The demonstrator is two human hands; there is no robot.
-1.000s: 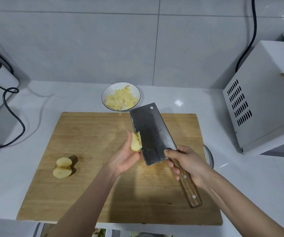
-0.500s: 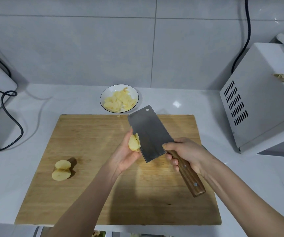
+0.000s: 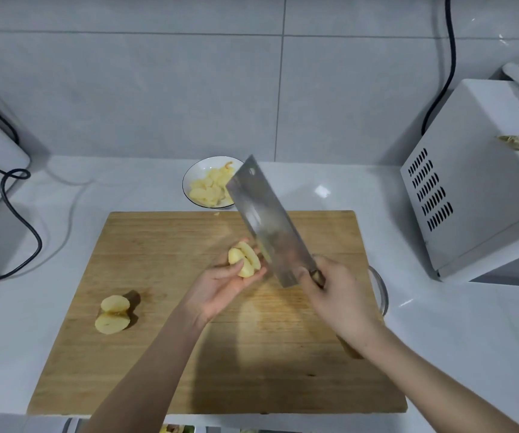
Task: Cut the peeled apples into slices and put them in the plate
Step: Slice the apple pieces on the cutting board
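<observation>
White tabletop (image 3: 48,232) carries a wooden cutting board (image 3: 164,364); two apple pieces (image 3: 112,314) lie at its left. The left hand (image 3: 220,285), fingers half-curled, cradles an apple chunk (image 3: 245,259), now turned cut face up. The cleaver (image 3: 267,223), gripped at the handle by the closed right hand (image 3: 339,298), has risen and partly covers the plate (image 3: 189,179) of slices. Judgement: a trimming cut is finished; slicing follows.
</observation>
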